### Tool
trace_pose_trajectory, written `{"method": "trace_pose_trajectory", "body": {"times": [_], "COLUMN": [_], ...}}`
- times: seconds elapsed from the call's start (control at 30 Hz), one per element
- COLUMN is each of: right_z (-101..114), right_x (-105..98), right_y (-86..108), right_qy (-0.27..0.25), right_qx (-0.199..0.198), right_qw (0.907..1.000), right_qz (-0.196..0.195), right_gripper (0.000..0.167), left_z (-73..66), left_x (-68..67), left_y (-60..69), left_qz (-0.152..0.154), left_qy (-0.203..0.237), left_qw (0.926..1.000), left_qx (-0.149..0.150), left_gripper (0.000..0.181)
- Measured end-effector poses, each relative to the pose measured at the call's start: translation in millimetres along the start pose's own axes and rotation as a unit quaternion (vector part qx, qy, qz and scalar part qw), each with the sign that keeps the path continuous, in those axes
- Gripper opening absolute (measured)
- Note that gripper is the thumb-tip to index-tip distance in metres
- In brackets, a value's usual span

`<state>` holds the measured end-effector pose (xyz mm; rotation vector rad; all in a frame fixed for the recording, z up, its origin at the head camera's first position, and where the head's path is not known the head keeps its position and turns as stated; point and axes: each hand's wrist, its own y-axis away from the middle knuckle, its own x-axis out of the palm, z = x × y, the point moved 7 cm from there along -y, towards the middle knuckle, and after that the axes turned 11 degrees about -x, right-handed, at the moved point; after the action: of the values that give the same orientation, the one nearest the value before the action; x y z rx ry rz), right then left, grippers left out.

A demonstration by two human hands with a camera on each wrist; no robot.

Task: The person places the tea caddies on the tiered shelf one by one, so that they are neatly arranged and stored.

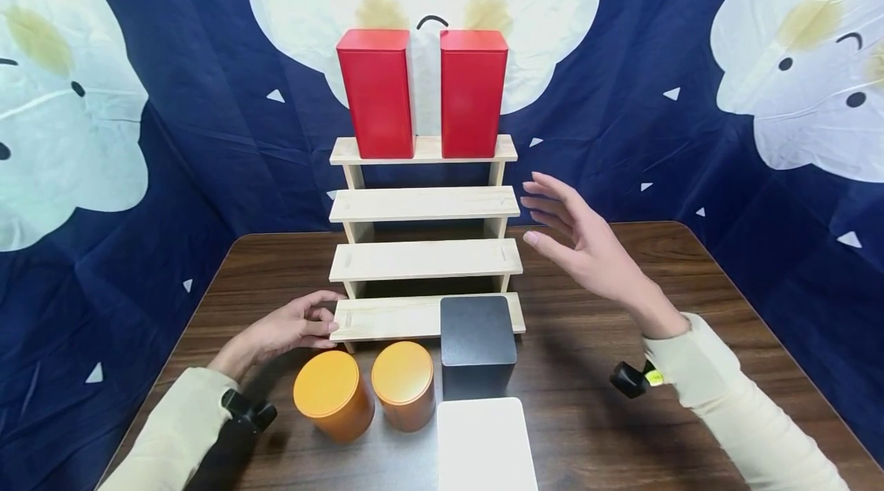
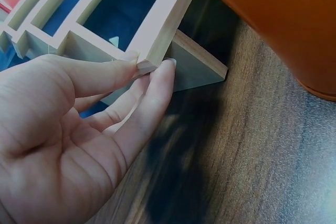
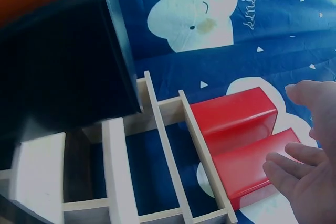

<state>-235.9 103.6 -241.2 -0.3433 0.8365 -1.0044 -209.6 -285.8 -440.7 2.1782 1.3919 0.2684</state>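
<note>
My left hand [image 1: 293,324] pinches the left end of the lowest step of a pale wooden stepped rack [image 1: 424,203]; in the left wrist view thumb and fingertips of the hand [image 2: 89,124] grip the corner of the board [image 2: 163,19]. To the right of the rack my right hand [image 1: 587,242] hangs in the air, fingers spread and slightly bent, holding nothing. Two red boxes [image 1: 378,96] [image 1: 473,96] stand upright side by side on the top step. In the right wrist view the hand [image 3: 310,156] is near the red boxes [image 3: 252,171].
Two orange round canisters [image 1: 334,395] [image 1: 404,385] stand before the rack on the brown table [image 1: 587,430]. Beside them are a dark box [image 1: 478,341], close against the lowest step, and a white box [image 1: 486,445] nearer the front. A blue cloth [image 1: 228,130] hangs behind.
</note>
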Motion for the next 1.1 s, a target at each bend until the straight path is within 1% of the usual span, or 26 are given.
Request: {"method": "trace_pose_trajectory", "body": {"times": [0.13,0.3,0.47,0.63,0.87,0.93,1.03,1.1], "right_z": [3.2,2.2,-1.8,-7.3,-15.6,-16.3,-18.8,-21.3], "right_x": [4.2,15.2,30.9,44.1,56.0,58.6,62.8,66.2], "right_y": [13.6,28.7,41.6,52.9,66.9,70.5,76.5,79.7], "right_qy": [-0.011,-0.004,0.003,0.018,0.033,0.025,0.029,0.021], "right_qx": [0.0,0.015,0.021,0.016,0.019,0.021,0.038,0.053], "right_qw": [0.9999,0.9993,0.9977,0.9954,0.9911,0.9895,0.9853,0.9826], "right_qz": [0.009,0.033,0.065,0.093,0.128,0.141,0.164,0.177], "right_gripper": [0.074,0.076,0.078,0.08,0.086,0.087,0.088,0.088], "left_z": [0.8,2.6,1.5,0.1,0.7,1.4,1.4,0.9], "left_x": [-0.2,-0.6,0.3,0.2,-0.6,-0.9,-0.8,-0.4], "left_y": [0.5,0.3,0.0,0.2,-0.4,-0.7,-0.6,-0.8], "left_qz": [0.002,0.0,0.003,-0.001,-0.003,-0.004,-0.003,-0.001], "left_qy": [-0.001,-0.001,-0.001,0.0,0.001,0.002,0.002,0.001], "left_qw": [1.0,1.0,1.0,1.0,1.0,0.9999,1.0,1.0], "left_qx": [0.001,-0.002,0.001,-0.006,-0.009,-0.01,-0.009,-0.007], "left_gripper": [0.061,0.06,0.06,0.061,0.06,0.059,0.059,0.06]}}
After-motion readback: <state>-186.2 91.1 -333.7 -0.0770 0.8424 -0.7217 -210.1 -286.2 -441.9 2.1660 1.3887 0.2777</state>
